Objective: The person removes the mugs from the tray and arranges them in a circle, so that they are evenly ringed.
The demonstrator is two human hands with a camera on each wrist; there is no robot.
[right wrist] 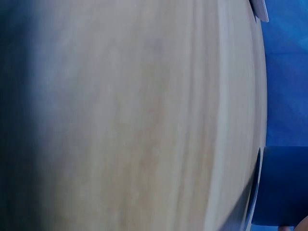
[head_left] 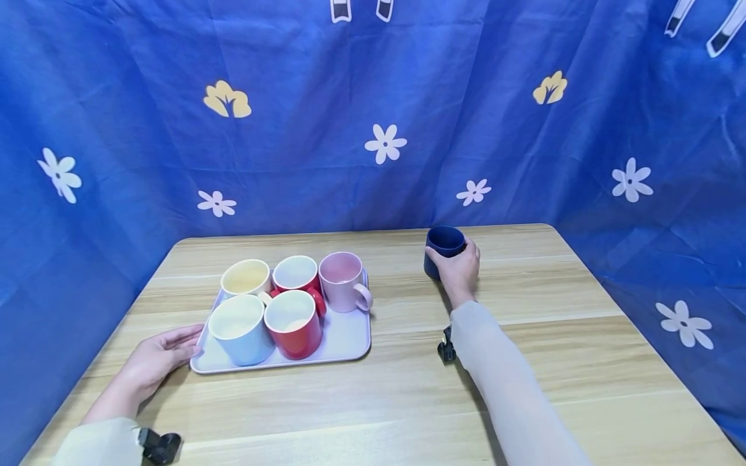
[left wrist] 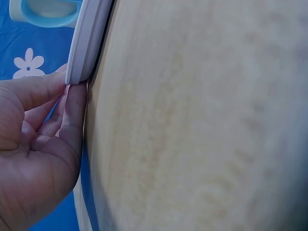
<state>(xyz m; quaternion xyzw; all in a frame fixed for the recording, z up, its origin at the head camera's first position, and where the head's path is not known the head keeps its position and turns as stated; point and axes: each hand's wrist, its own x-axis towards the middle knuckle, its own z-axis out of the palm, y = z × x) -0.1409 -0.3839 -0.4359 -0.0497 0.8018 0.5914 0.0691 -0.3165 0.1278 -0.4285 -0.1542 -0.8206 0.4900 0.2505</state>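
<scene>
left hand (head_left: 156, 359) bare | right hand (head_left: 458, 270) bare | pale beige long sleeves (head_left: 501, 382) | small black wrist-mounted cameras (head_left: 446, 346)

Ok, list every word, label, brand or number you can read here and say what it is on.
There is none to read. The dark blue cup in the right hand, the five mugs on the tray that the left hand touches, and the wooden table are all plain. The blue cloth bears only printed flowers and shapes, no lettering.
</scene>
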